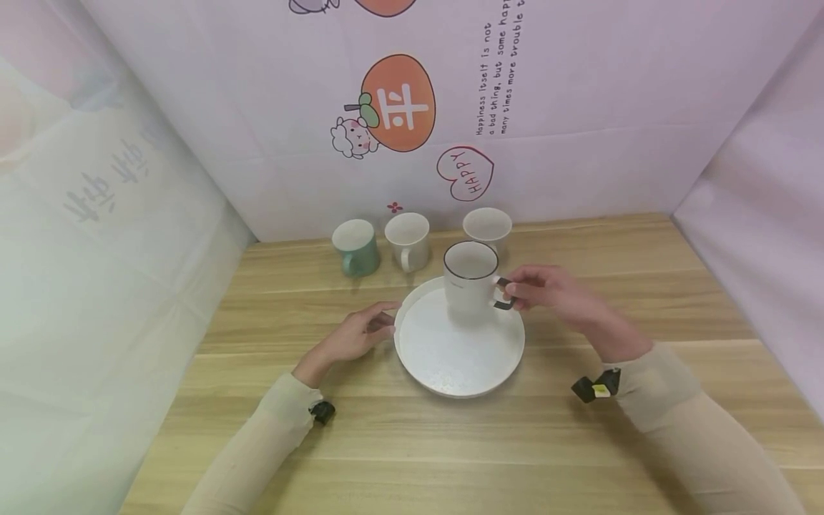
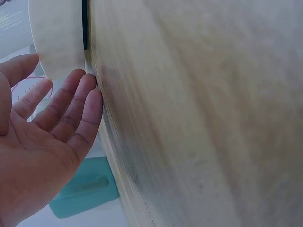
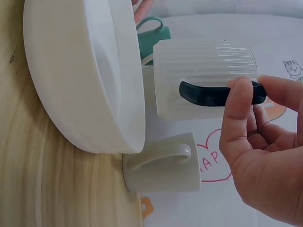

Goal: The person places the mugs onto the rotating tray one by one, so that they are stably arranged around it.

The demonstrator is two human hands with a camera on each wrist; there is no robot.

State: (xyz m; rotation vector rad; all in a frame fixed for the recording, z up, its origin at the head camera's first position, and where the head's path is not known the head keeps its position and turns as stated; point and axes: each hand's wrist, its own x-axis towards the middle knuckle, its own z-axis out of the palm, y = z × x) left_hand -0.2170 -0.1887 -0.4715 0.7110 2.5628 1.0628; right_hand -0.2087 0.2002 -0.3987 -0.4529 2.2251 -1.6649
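Note:
My right hand pinches the black handle of a tall white mug between thumb and fingers. The mug, upright with a dark rim line and ribbed sides, hangs just over the back of a round white tray. A small gap shows between mug base and tray rim in the right wrist view. At the tray's left edge is my left hand, fingers extended and loosely bent, fingertips at the rim. Whether they all touch it I cannot tell. The left palm shows nothing held.
Behind the tray stand a green cup, a white cup and another pale cup, partly hidden by the mug. A printed cloth rises at the wooden table's back edge.

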